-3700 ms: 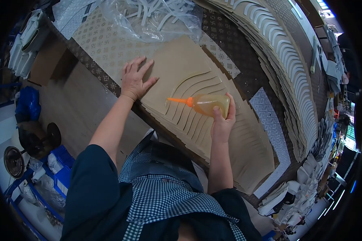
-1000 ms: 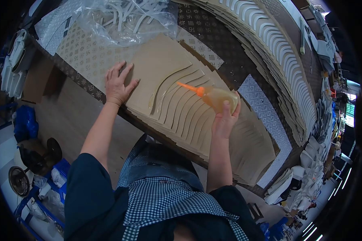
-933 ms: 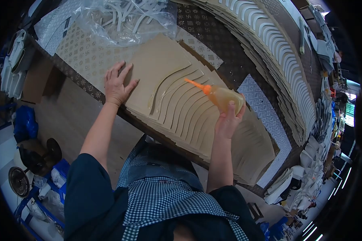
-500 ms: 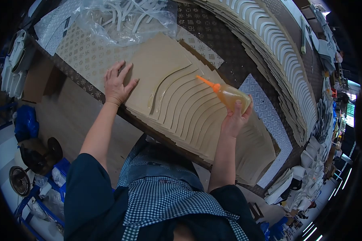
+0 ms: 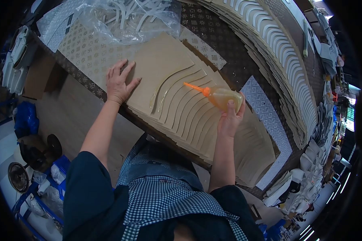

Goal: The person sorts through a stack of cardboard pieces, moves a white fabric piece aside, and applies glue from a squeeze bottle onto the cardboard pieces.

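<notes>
Bottle (image 5: 224,98) is sitting in the grasping right hand (image 5: 230,120), its nozzle (image 5: 195,87) pointing across fanned cards (image 5: 189,118); the left hand (image 5: 120,83) is lying spread, gripping nothing, near their edge. Gluing is apparently going on, the next move probably calling for steady aim.

Fanned rows of flat tan sheets (image 5: 161,56) and a clear plastic bag (image 5: 149,35) of curved white strips (image 5: 122,17) fill a dark-brown patterned counter (image 5: 201,20) in a workshop.
</notes>
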`<state>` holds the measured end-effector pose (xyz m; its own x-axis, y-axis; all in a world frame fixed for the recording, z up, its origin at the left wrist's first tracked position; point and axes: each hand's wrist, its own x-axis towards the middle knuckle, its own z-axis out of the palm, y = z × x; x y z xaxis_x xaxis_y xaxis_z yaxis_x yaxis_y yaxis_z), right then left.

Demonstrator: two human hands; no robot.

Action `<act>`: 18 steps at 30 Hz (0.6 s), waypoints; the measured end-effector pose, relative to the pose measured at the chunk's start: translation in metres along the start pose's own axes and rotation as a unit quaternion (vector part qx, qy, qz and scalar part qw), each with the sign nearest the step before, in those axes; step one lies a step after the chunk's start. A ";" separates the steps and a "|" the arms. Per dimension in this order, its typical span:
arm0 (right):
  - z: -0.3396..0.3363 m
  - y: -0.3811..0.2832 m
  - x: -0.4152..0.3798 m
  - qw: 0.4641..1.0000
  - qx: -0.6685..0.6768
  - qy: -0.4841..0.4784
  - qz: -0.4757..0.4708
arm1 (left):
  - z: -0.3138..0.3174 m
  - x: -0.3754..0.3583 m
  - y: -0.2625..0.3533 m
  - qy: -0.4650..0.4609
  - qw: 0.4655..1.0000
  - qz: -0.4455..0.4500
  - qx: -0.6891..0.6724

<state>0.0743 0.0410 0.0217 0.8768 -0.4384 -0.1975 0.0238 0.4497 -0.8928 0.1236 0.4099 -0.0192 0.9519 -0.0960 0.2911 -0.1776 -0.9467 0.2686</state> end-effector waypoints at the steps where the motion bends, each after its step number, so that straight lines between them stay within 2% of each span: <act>1: 0.002 0.000 -0.001 1.000 0.000 -0.001 0.004 | 0.000 0.000 0.000 0.001 1.000 0.001 0.001; 18: 0.007 -0.001 -0.012 0.995 -0.027 -0.078 0.057 | 0.002 -0.001 -0.002 0.000 1.000 0.000 0.011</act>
<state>0.0671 0.0506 0.0279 0.9366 -0.2578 -0.2375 -0.1026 0.4463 -0.8890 0.1230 0.4114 -0.0217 0.9520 -0.0956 0.2907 -0.1718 -0.9531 0.2491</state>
